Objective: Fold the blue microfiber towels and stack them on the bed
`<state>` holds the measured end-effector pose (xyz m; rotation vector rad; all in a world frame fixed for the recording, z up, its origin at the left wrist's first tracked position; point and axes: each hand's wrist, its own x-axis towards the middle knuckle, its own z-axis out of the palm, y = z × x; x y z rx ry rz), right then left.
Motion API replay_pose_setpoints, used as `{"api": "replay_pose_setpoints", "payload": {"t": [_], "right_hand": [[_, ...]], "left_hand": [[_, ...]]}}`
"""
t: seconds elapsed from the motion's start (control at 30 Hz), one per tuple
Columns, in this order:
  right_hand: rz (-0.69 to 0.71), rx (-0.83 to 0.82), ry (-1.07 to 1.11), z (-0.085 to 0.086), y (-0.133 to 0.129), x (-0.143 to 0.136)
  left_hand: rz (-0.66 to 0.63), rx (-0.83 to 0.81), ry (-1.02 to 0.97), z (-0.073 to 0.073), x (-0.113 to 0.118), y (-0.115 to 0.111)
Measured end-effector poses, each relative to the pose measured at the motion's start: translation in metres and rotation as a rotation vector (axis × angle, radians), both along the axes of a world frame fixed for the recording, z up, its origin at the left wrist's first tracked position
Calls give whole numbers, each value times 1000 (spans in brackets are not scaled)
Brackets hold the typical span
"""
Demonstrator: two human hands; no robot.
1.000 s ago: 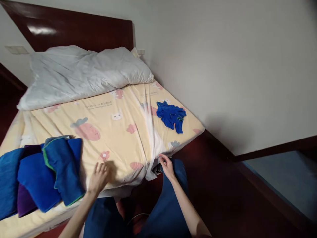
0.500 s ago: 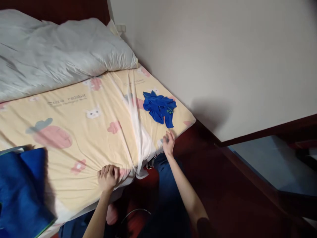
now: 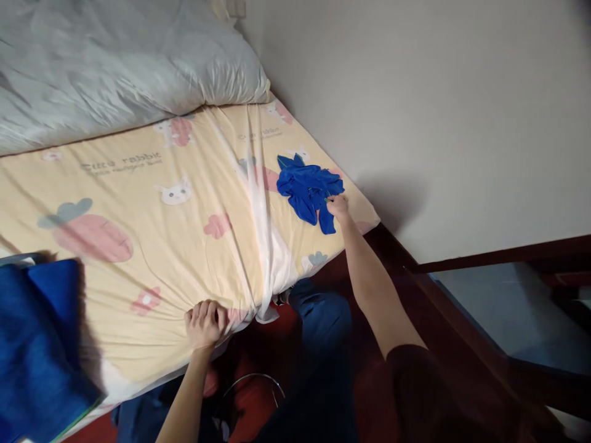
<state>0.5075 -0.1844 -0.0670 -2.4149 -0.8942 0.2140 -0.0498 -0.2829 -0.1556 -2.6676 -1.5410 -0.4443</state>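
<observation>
A crumpled blue cloth (image 3: 305, 187) with thin green edging lies near the bed's right corner. My right hand (image 3: 337, 205) is closed on its right edge, the fingers pinched round the fabric. Pale yellow bedsheet (image 3: 184, 258), printed with rabbits, carrots and flowers, covers the mattress. At the front edge of the bed my left hand (image 3: 205, 323) rests with curled fingers gripping the sheet, and creases fan out from it. What lies under those fingers is hidden.
A long grey-white pillow (image 3: 138, 67) spans the head of the bed. Larger blue fabric (image 3: 41, 351) with green edging lies at the left front. A plain wall (image 3: 438, 123) borders the bed's right side. Dark red floor (image 3: 373, 264) shows below, with a thin curved metal piece (image 3: 253, 375).
My right hand has moved forward from the bed's edge and taken hold of the crumpled blue cloth. My left hand stays on the sheet. The view has shifted slightly.
</observation>
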Motion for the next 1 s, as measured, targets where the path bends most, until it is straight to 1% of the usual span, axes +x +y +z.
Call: {"api": "replay_pose_setpoints", "payload": {"t": [0.03,0.1,0.17,0.2,0.23,0.3,0.4,0.47,0.53,0.6,0.63,0.7,0.73,0.77,0.8,0.83,0.87,0.93,0.97,1.0], "right_hand": [[19,16,-4,2,-1,1],[67,128,-62,11,-6,1],[108,307,-151,30,-9,2],[120,396,-190,44,-10,4],[127,472,-218,62,-10,7],[151,591,-252,106,-10,14],[218,725,-331,186,-10,21],[267,791,-392,238,-14,18],[300,839,-423,281,-21,8],[306,880,-421,310,-32,-7],[301,899,-414,320,-38,-14],[288,936,-396,334,-50,-28],[287,954,-385,338,-57,-34],[291,974,-373,343,-63,-38],[297,990,-360,349,-69,-40],[303,1003,-346,356,-74,-42],[305,1010,-334,365,-79,-42],[295,1025,-330,387,-87,-41],[293,1043,-343,401,-90,-40],[298,1074,-367,415,-93,-41]], "left_hand": [[1,-4,1,-1,0,0],[-1,-16,-7,0,-1,-1],[-9,-22,-34,4,-1,-2],[-13,-24,-50,7,-1,-3],[-15,-25,-69,10,-1,-4],[-15,-35,-104,17,-3,-6],[-15,-84,-150,25,-7,-9],[-12,-132,-173,29,-10,-10],[15,-182,-189,35,-10,-11],[67,-244,-192,44,-10,-13],[98,-277,-191,50,-10,-14],[125,-336,-203,61,-15,-25],[107,-351,-229,65,-21,-35],[69,-350,-269,66,-29,-50],[19,-335,-321,64,-40,-70],[-37,-302,-386,58,-54,-95],[-62,-271,-438,49,-69,-122],[-55,-245,-516,25,-103,-180],[-75,-272,-534,14,-119,-207],[-133,-315,-546,5,-134,-229]]}}
